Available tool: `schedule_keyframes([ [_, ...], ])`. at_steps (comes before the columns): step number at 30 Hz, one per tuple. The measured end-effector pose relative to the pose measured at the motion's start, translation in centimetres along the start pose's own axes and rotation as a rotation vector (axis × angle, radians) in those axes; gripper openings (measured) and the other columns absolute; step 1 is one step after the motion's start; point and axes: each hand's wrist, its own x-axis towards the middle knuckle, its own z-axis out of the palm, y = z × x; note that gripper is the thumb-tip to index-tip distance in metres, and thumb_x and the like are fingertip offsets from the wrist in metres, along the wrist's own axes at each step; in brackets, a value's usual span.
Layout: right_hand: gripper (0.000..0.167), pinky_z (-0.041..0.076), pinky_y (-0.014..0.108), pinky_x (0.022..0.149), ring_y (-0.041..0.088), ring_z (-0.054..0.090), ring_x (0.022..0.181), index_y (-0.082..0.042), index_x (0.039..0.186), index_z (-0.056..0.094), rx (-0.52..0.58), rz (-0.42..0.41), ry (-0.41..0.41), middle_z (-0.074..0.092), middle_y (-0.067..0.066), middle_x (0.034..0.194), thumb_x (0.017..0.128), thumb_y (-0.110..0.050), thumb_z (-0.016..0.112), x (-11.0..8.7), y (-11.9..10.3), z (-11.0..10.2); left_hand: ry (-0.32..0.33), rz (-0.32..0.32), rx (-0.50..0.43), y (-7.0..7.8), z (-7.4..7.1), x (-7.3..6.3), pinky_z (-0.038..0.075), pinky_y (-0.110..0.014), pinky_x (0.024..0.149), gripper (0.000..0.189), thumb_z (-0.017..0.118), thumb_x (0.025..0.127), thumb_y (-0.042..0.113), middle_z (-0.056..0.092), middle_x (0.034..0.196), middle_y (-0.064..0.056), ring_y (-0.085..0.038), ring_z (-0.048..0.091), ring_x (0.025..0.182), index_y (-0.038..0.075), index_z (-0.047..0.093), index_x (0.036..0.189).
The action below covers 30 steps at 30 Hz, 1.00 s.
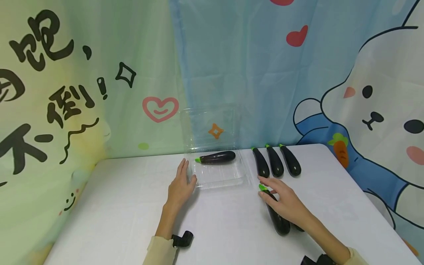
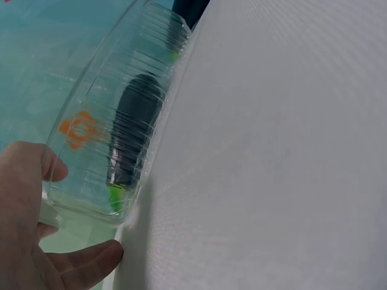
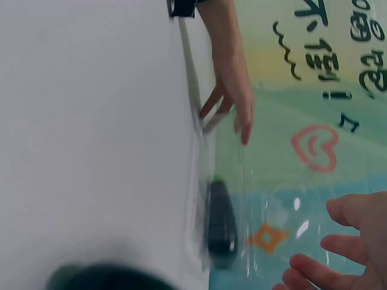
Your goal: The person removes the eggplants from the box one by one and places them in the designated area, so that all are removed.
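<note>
A clear plastic clamshell box [image 1: 216, 180] lies on the table with its lid raised at the back. One dark eggplant [image 1: 218, 157] with a green stem lies crosswise in its base. My left hand [image 1: 181, 184] rests along the box's left side, fingers extended and thumb apart, also showing against the wall in the left wrist view. Over the near right part of the table, my right hand [image 1: 284, 198] hovers with spread fingers above another eggplant [image 1: 278, 221], its fingertips close to the green stem. Nothing is held in it. Under the right wrist, a further eggplant [image 1: 298, 228] is mostly hidden.
Three more eggplants [image 1: 275, 162] lie side by side at the back right, stems toward the curtain. The white table [image 1: 126, 206] ends at a printed curtain [image 1: 212, 73] along its back. A black wrist camera [image 1: 183, 239] sits on the left wrist.
</note>
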Motion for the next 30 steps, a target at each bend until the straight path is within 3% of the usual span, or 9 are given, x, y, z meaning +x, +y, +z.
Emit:
schedule_keyframes([
  [7,0.049,0.053,0.036,0.083,0.018,0.061,0.103,-0.012,0.14,0.052,0.046,-0.074,-0.064,0.064,0.005,0.121,0.093,-0.023,0.064,2.3,-2.0,1.6,-0.006,-0.004,-0.012,-0.2,-0.1,0.1,0.051,-0.053,0.088,0.064,0.047,0.094,0.037,0.026,0.161,0.001,-0.033,0.055,0.127,0.014,0.032,0.152],
  [20,0.05,0.053,0.036,0.086,0.018,0.06,0.107,-0.014,0.141,0.051,0.101,-0.087,-0.154,0.061,0.005,0.131,0.094,-0.028,0.063,5.0,-3.5,3.3,0.007,-0.001,-0.009,-0.3,0.0,0.1,0.052,-0.053,0.086,0.064,0.048,0.094,0.038,0.027,0.161,0.002,-0.034,0.057,0.124,0.015,0.033,0.152],
  [30,0.048,0.053,0.044,0.089,0.025,0.06,0.111,-0.01,0.139,0.053,0.155,-0.148,-0.143,0.063,0.008,0.126,0.093,-0.023,0.063,7.3,-4.8,3.8,0.003,-0.005,0.008,-0.4,0.2,0.1,0.052,-0.052,0.083,0.064,0.048,0.094,0.038,0.026,0.161,0.003,-0.034,0.06,0.121,0.015,0.032,0.152],
])
